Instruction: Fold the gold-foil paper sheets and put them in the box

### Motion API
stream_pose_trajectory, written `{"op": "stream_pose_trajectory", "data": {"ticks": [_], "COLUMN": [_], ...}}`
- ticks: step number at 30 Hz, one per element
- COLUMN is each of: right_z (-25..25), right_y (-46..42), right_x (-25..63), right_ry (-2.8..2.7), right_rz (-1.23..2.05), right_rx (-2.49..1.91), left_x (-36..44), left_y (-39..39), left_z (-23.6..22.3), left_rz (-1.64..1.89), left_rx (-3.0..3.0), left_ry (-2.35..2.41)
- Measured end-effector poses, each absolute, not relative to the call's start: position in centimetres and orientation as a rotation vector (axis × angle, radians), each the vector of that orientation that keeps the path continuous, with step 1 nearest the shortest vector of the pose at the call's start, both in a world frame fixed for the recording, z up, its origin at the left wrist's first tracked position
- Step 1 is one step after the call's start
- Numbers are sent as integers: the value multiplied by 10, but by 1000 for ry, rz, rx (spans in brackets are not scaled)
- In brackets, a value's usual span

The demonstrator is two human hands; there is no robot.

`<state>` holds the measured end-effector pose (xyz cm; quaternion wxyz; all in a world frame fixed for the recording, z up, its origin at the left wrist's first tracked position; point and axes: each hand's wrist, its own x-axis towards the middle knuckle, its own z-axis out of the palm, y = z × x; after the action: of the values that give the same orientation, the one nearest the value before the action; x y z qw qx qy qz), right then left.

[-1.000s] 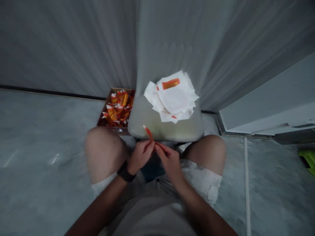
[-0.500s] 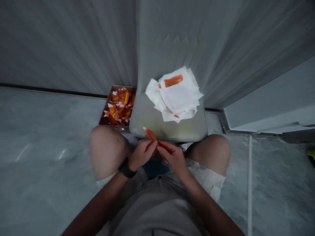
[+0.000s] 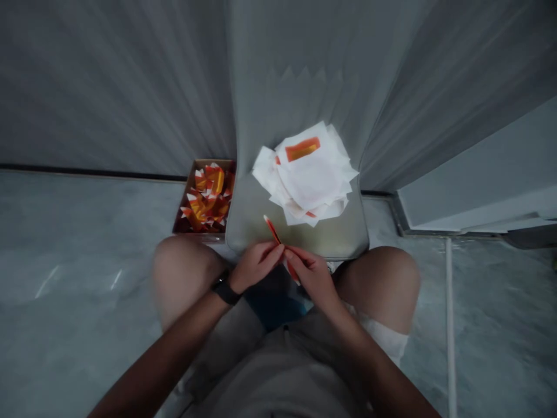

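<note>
My left hand [image 3: 255,267] and my right hand [image 3: 312,274] meet above my lap, their fingertips pinching a narrow red-orange and white paper strip [image 3: 278,244]. One end of the strip points up and to the left, and the other shows below my right fingers. A black wristband [image 3: 226,292] circles my left wrist. Beyond my hands, a loose stack of white paper sheets [image 3: 307,174] with an orange mark lies on a grey padded seat [image 3: 252,223]. A cardboard tray [image 3: 179,223] of folded orange-and-white paper pieces sits to its left.
My bare knees [image 3: 183,273] flank the seat. Grey pleated fabric [image 3: 117,87] hangs behind it, above a marbled grey floor [image 3: 73,325]. A pale grey panel [image 3: 474,186] stands at the right, and a white strip [image 3: 449,313] runs along the floor.
The strip now looks narrower and longer, with its tip more upright. Both hands sit slightly lower in view, and the view has shifted a little.
</note>
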<state>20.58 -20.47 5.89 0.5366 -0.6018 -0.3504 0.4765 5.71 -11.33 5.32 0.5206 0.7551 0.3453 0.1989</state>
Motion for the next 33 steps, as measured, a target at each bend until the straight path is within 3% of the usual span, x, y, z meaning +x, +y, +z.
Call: {"op": "stream_pose_trajectory", "data": {"ticks": [14, 33], "right_z": [89, 73], "right_y": [-71, -61], "right_x": [282, 278], "right_ry": [-1158, -1208], "right_rz": [1203, 1326], "right_rx": [-1247, -1345], "left_x": [99, 101], "left_y": [15, -10], "left_z": [89, 53], "left_rz": [552, 680], "left_rx": [1924, 1538], "left_ry": [699, 926]}}
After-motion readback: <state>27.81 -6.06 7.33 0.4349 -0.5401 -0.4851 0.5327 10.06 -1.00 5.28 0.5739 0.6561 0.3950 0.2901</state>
